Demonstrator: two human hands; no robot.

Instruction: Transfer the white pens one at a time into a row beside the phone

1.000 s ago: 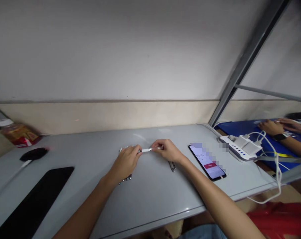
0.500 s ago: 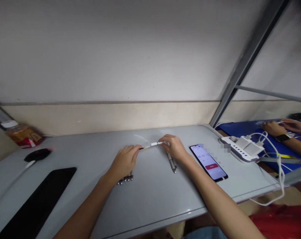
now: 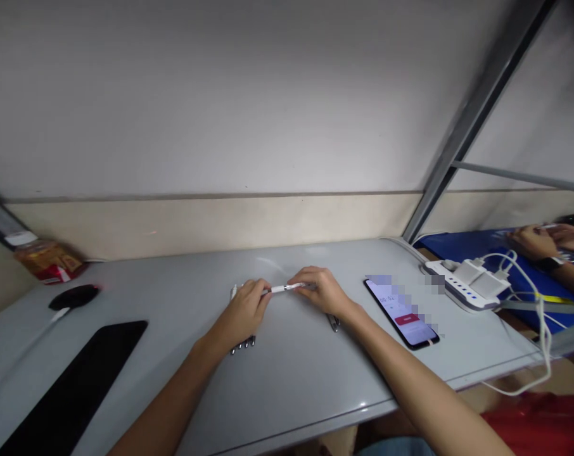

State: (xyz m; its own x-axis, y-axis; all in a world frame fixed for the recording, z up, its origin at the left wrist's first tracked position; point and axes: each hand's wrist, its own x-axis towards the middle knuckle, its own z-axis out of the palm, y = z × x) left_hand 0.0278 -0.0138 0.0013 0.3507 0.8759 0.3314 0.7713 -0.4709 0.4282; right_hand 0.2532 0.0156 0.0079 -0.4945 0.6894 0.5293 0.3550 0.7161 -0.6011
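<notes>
A white pen (image 3: 278,289) is stretched level between my two hands, just above the desk. My left hand (image 3: 246,306) is closed, pinching the pen's left end. The fingers of my right hand (image 3: 319,290) close on its other end. Below my left hand lies a row of several pens, with metal tips (image 3: 242,346) sticking out on the near side; the hand covers most of the row. Next to my right wrist, more pens (image 3: 334,322) show only their tips.
On the right are a phone (image 3: 401,311) with a lit screen and a white power strip (image 3: 462,285) with cables. At left lie a dark flat slab (image 3: 80,386), a black mouse-shaped object (image 3: 74,296) and a bottle (image 3: 48,259). Another person's hands (image 3: 536,242) work over a blue surface.
My hands have come closer together. The thin refill that showed between them is no longer visible, and the white barrel now spans the gap. My right hand has moved left and slightly down.
</notes>
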